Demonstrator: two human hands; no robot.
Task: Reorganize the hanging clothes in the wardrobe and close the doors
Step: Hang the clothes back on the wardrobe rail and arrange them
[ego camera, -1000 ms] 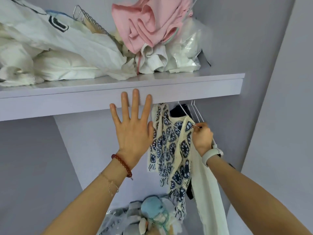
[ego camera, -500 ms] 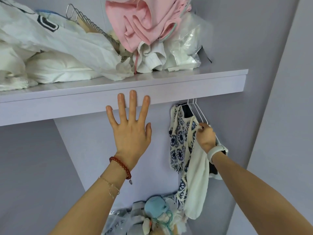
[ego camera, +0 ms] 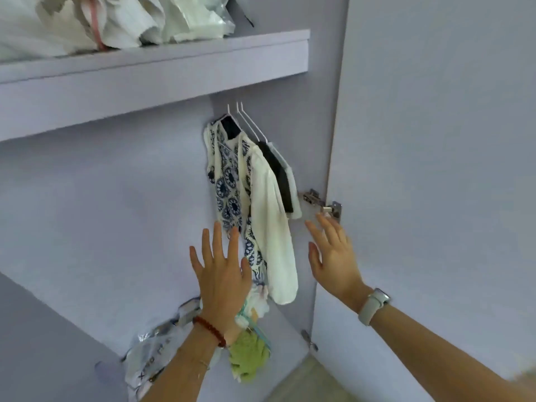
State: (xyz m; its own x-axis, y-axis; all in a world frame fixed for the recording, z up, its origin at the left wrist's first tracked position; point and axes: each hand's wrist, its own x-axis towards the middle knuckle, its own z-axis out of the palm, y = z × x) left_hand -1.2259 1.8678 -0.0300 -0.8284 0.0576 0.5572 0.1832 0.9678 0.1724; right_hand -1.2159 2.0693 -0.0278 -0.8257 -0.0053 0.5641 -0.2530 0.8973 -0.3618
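Several garments hang on white wire hangers (ego camera: 246, 120) under the wardrobe shelf (ego camera: 150, 68), bunched at the right end. A cream top with blue floral print (ego camera: 229, 184) hangs at the front, a plain cream garment (ego camera: 272, 227) beside it, then a black one (ego camera: 280, 175) and a pale one behind. My left hand (ego camera: 222, 271) is spread flat, fingers straight, just below the patterned top and holding nothing. My right hand (ego camera: 333, 256) is open too, fingers extended near the door hinge (ego camera: 322, 200), apart from the clothes. The open right door (ego camera: 435, 169) stands at the right.
White bedding and plastic bags (ego camera: 116, 18) pile on the top shelf. A plastic bag (ego camera: 156, 346) and a green soft item (ego camera: 249, 358) lie on the wardrobe floor below my left wrist. The lavender back wall to the left is bare.
My right hand let go of the hanger and dropped away, now open near the hinge. My left hand lowered from the shelf edge. The clothes slid right; the view tilted down.
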